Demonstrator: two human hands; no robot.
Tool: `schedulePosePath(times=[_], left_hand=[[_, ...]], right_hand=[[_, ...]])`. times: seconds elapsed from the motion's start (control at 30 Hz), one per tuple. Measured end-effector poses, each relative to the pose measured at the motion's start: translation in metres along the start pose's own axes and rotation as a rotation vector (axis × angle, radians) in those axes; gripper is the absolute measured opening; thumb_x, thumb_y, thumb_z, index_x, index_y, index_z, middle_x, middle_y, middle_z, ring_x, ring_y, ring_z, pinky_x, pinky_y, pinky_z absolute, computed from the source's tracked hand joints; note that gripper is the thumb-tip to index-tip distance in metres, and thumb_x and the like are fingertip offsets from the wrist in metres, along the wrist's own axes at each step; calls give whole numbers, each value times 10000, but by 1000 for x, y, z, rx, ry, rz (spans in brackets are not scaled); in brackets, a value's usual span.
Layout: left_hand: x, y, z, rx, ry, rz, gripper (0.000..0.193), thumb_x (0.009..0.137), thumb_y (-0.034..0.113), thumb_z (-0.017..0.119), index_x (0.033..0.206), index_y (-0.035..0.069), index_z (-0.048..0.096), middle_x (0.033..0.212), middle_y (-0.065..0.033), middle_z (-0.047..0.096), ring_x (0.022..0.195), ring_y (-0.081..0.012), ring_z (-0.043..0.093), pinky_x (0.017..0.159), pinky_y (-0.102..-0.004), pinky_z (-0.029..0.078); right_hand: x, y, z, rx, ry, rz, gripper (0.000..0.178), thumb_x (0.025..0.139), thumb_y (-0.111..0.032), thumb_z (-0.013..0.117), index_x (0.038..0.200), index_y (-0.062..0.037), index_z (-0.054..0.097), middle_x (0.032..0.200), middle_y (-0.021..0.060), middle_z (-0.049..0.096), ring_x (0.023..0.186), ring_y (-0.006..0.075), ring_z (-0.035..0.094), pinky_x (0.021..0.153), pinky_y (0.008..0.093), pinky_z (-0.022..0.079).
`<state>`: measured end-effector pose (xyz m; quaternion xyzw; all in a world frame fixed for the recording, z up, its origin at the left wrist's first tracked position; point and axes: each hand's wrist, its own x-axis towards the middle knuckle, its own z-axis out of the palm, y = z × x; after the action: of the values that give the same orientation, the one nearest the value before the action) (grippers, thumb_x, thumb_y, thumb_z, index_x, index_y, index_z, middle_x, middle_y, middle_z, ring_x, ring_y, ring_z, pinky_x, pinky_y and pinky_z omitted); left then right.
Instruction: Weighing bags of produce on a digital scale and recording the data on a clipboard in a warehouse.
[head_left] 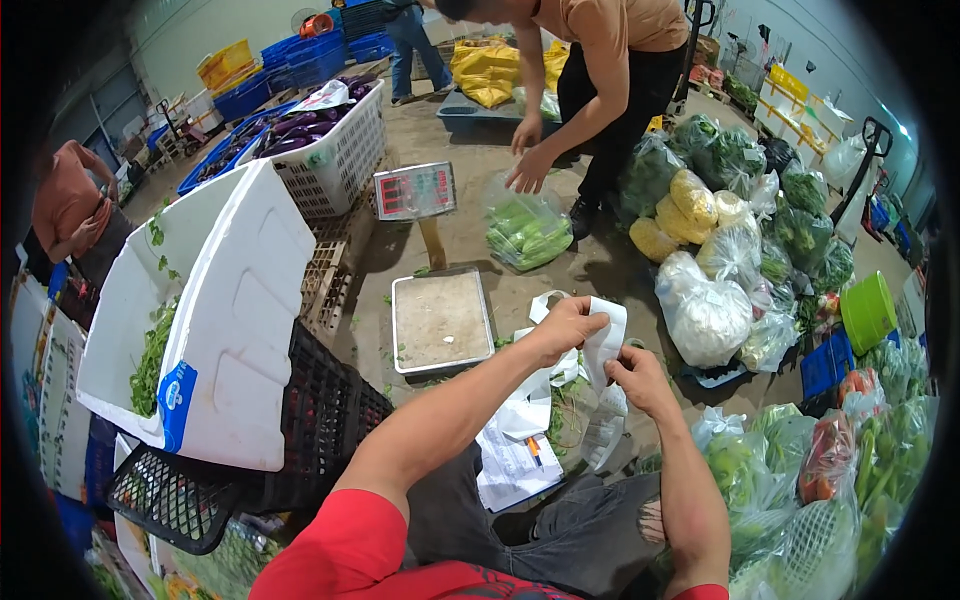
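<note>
A long white paper label strip [606, 342] stretches between my hands, its loose end curling down toward my knees. My left hand [568, 330] pinches it near the top. Lower on the strip, the fingers of my right hand [642, 380] are closed on its edge. More of the white strip [528, 408] trails in loops below my left wrist. Beneath it lie printed sheets [508, 468] with an orange pen [534, 453] on top. Just beyond my left forearm stands a platform scale [440, 322] with a display [415, 192] on a post.
A co-worker [610, 60] bends over a clear bag of green vegetables [527, 232]. Bagged vegetables [705, 310] crowd the right side. On the left, a white foam box [235, 330] with greens rests on a black crate [320, 410]. Eggplants fill a white crate [335, 160] behind.
</note>
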<state>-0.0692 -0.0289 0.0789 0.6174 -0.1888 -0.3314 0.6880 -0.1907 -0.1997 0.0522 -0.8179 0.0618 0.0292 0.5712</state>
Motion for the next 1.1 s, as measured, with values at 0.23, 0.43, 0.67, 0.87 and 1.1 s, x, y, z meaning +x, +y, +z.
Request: schedulePosePath(times=[0.23,0.43,0.67,0.87,1.1], left_hand=[[2,-4,-3,14,-40,-16,265,977,186,619,1192,37,657,1012,-37,699,823,-109,615,640,-286,453],[3,-4,-6,33,-49,-23,277,983,189,615,1207,29,651,1032,-45,702,839,-115,619,653,-295,460],[1,0,0,24,-35,-46,279,985,163,607,1214,8,641,1087,-78,699,943,-169,659,815,-350,522],[-1,0,0,18,-24,-50,284,983,151,602,1219,-5,632,1098,-81,695,955,-172,658,847,-355,521],[0,-1,-1,-6,-17,13,252,952,208,632,1150,54,665,944,8,644,792,-96,553,638,-280,431]], right_hand=[[3,3,-1,-91,4,15,206,938,-128,637,1048,42,673,848,39,687,777,110,596,744,299,493],[1,-7,3,-23,-9,32,214,950,-137,635,1068,36,679,855,35,685,780,112,598,746,300,494],[-2,-7,-1,-68,-11,31,242,943,-132,628,1108,39,674,896,47,702,791,119,608,756,304,498],[-4,-15,-1,-94,-12,38,247,941,-130,626,1114,40,672,905,50,707,790,122,611,758,306,502],[0,-5,0,-27,-12,41,214,948,-120,630,1082,41,673,869,42,695,770,121,616,729,305,503]])
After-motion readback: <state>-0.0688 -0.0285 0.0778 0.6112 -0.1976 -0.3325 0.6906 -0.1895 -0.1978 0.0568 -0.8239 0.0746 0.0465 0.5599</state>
